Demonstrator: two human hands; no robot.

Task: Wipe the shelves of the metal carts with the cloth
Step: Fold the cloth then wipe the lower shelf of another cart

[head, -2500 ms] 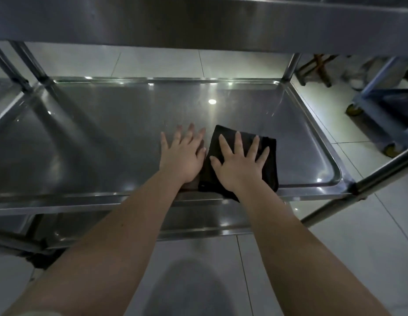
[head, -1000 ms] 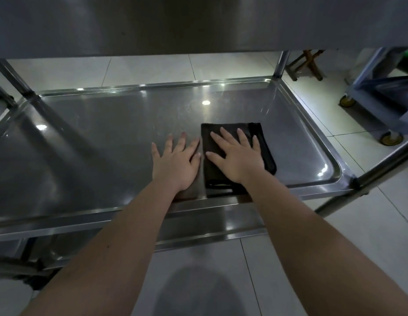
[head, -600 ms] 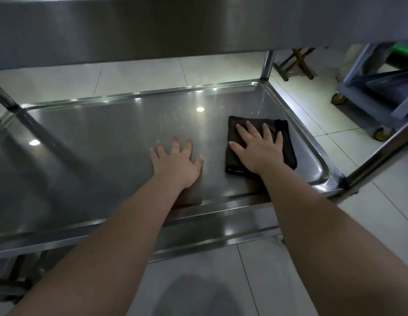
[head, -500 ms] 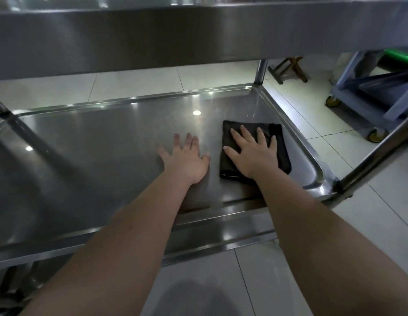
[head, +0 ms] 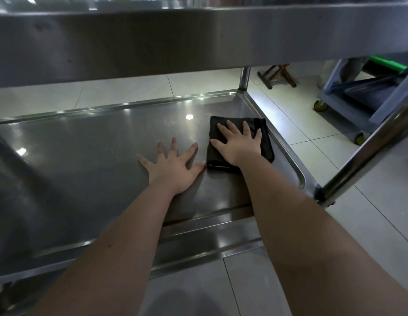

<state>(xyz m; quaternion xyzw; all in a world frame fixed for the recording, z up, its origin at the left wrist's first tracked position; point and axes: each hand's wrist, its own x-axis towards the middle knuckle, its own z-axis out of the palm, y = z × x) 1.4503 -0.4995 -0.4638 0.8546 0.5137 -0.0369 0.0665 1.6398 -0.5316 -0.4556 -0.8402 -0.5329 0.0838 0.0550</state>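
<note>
Reaches both forearms in over the near rim of the metal cart's middle shelf (head: 96,160). Plants left hand (head: 173,166) flat on bare steel with fingers (head: 174,147) spread wide, holding nothing, thumb tip just beside the cloth. Presses right hand (head: 238,148) palm-down on the folded black cloth (head: 266,147), fingers (head: 232,128) straight and spread, no pinch. Keeps cloth at the shelf's right end, just beside the raised right rim, short of the far corner. Looks mid-wipe. Could slip off the cloth or bunch it against the rim, since only a flat palm drives it. Could skip the corner by the post (head: 244,78). Could knock the upper shelf (head: 152,42) overhead when reaching deeper. Could shove the cart by leaning hard on the left hand. Shows a blue cart (head: 367,103) farther right.
</note>
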